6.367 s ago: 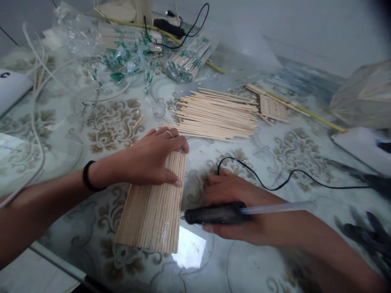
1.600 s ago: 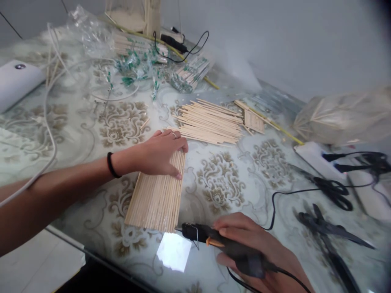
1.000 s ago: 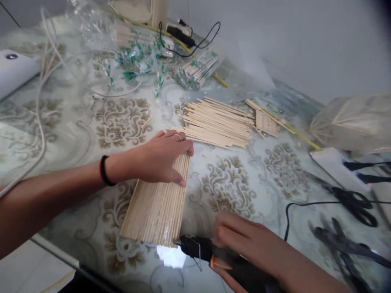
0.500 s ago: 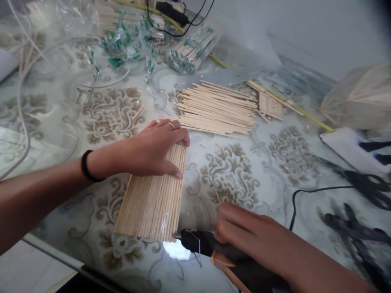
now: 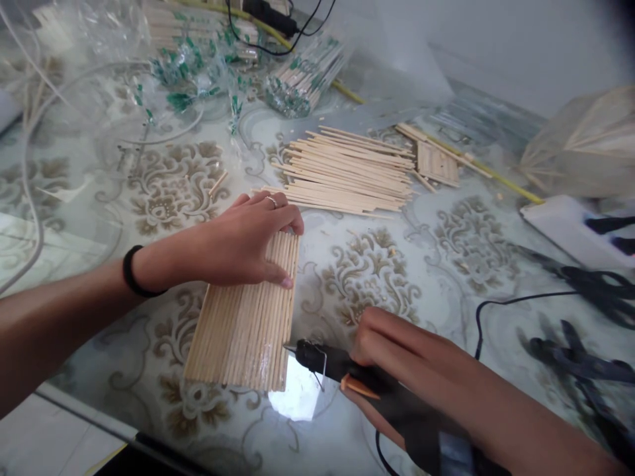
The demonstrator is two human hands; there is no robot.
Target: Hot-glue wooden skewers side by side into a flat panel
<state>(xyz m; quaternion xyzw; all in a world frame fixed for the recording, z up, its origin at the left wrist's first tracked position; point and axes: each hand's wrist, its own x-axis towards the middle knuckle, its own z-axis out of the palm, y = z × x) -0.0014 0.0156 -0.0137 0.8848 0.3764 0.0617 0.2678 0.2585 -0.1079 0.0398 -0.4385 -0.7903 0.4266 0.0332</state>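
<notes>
A flat panel of thin wooden sticks (image 5: 238,337), laid side by side, rests on the patterned glass tabletop. Across its far end lies my left hand (image 5: 253,241), thumb on top and fingers curled over the far edge, gripping it. My right hand (image 5: 381,357) is wrapped around a black hot glue gun (image 5: 397,393) with an orange trigger. The gun's metal nozzle is at the panel's right edge, toward the near end; whether it touches is hard to tell. A bright patch of light falls on the glass below the nozzle.
Beyond my left hand is a pile of loose sticks (image 5: 347,172), beside a small stick panel (image 5: 436,164). Plastic-wrapped stick bundles (image 5: 305,79) lie at the back. To the right are scissors (image 5: 595,284), pliers (image 5: 580,363) and a white power strip (image 5: 570,228). A black cord (image 5: 520,299) crosses the table.
The glue gun in my right hand has moved away from me along the panel's right edge, from its near corner. My left hand keeps its hold on the panel.
</notes>
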